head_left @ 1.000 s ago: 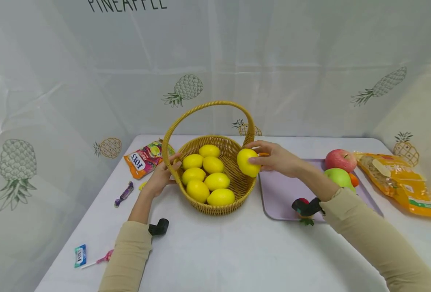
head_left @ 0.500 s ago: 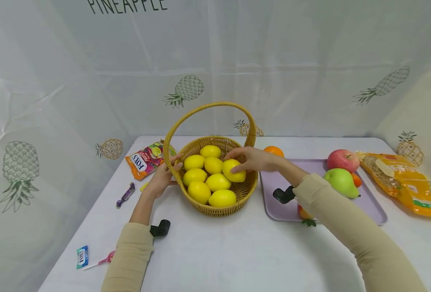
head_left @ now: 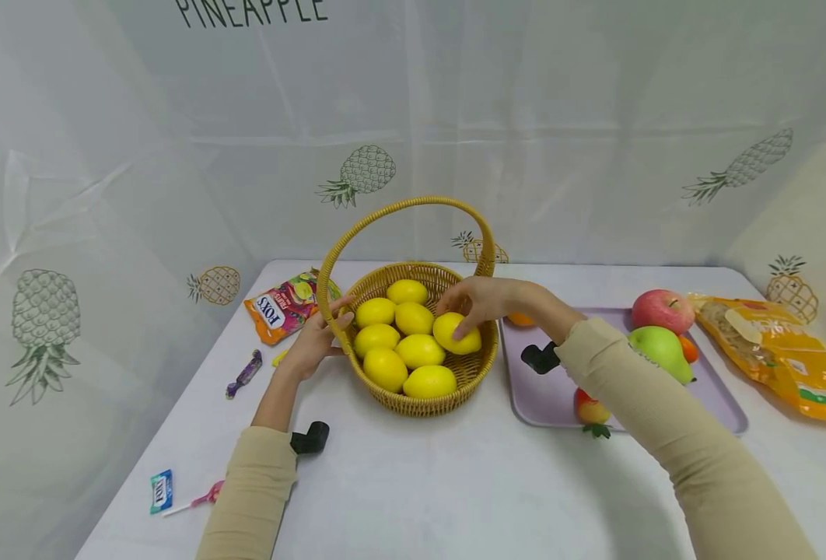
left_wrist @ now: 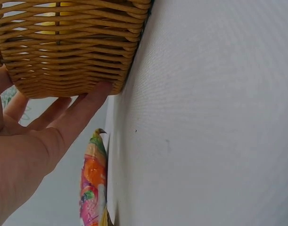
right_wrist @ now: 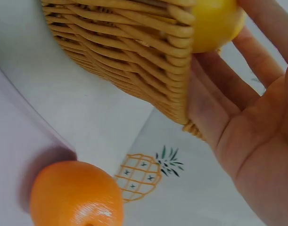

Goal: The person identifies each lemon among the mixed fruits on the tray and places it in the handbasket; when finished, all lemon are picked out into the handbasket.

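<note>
A round woven basket [head_left: 474, 381] with a tall arched handle stands on the table in the head view, several yellow lemons [head_left: 420, 351] in it. My right hand [head_left: 486, 302] reaches over its right rim and holds another lemon [head_left: 465, 340] low among the others, thumb in front. In the right wrist view this lemon [right_wrist: 214, 26] shows past the rim, partly hidden by the fingers. My left hand [head_left: 311, 344] grips the basket's left side by the handle's base. In the left wrist view its fingers [left_wrist: 80, 110] lie along the outer weave.
Right of the basket, a lilac tray [head_left: 535, 400] carries a red apple [head_left: 662, 311], a green pear [head_left: 661, 351], an orange [right_wrist: 78, 195] and other small fruit. An orange packet [head_left: 777, 354] lies beyond it. Left are a candy bag [head_left: 283, 307], wrapped sweets [head_left: 245, 375] and a lollipop [head_left: 206, 495].
My right hand has carried its lemon from the right rim leftward into the basket, then slightly lower and back right. My left hand stays on the basket. The view has shifted slightly.
</note>
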`<state>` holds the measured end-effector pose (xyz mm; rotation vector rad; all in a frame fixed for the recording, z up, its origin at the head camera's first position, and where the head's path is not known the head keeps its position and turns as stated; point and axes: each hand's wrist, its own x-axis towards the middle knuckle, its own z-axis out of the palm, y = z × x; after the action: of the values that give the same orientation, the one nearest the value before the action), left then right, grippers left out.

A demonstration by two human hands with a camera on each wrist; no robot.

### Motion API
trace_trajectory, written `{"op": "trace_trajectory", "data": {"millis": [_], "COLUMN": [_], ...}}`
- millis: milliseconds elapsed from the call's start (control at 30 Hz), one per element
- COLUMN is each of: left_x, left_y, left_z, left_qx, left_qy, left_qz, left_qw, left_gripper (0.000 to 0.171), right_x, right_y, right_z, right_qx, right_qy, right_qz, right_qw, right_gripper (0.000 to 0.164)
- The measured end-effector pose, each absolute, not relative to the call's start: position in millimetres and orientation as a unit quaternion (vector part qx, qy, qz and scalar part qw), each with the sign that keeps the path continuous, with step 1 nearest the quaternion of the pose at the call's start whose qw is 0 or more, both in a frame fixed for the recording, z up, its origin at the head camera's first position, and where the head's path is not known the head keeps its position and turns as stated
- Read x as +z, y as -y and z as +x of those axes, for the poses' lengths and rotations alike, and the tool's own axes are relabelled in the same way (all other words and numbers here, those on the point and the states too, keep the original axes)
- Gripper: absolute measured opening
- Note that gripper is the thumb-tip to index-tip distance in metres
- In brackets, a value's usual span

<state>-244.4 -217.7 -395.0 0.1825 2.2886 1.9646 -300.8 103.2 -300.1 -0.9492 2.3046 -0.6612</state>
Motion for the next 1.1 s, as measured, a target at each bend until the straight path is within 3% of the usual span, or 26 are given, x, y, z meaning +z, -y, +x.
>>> {"op": "trace_trajectory", "data": {"millis": [367,700,867,967,1033,1100], "left_x": [-399,-399,-391,-395,-396,-390], "left_y": [215,221,225,229,231,231], "left_z": [-251,-249,-247,-250,-249,-247], "left_qx": [0.654,0.644,0.643,0.634,0.609,0.566], "left_qy": [-0.751,-0.759,-0.760,-0.768,-0.790,-0.824], "left_qz": [0.065,0.066,0.062,0.062,0.053,0.031], "left_qw": [0.069,0.060,0.062,0.058,0.038,-0.017], "left_gripper": [0.051,0.050,0.050,0.051,0.052,0.052], "right_x": [-304,-305,-300,-306,-312,-318], "right_y": [-98,-111,-127,-141,-153,-166], "right_z": [-301,-294,-273,-260,-253,-249], "right_qx": [-0.158,-0.248,-0.219,-0.161,-0.123,-0.071], "right_qy": [-0.873,-0.852,-0.847,-0.849,-0.846,-0.834], "right_qz": [-0.383,-0.424,-0.473,-0.502,-0.519,-0.539], "right_qw": [0.257,0.182,0.104,0.027,-0.028,-0.095], "right_gripper": [0.039,0.036,0.028,0.029,0.033,0.036]}}
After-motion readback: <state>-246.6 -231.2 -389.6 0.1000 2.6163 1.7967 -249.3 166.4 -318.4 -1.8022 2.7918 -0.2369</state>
